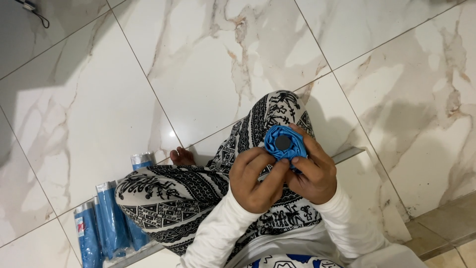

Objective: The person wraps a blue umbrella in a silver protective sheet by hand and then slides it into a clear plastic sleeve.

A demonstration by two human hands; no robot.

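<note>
I sit cross-legged on a marble floor and hold a folded blue umbrella (283,142) upright over my lap, its dark round tip cap facing the camera. My right hand (312,171) wraps around its right side, fingers curled over the blue fabric. At the umbrella's lower left edge, the fingers of my left hand (257,179) pinch the gathered fabric. Both arms are in white sleeves. My legs are covered by black-and-white patterned trousers (173,191).
Several blue folded umbrellas in clear wrappers (106,223) lie side by side on the floor at my left, one more (141,160) behind my knee. A bare foot (182,156) shows by the knee. A step edge (436,228) runs at the lower right. A dark cord (34,10) lies top left.
</note>
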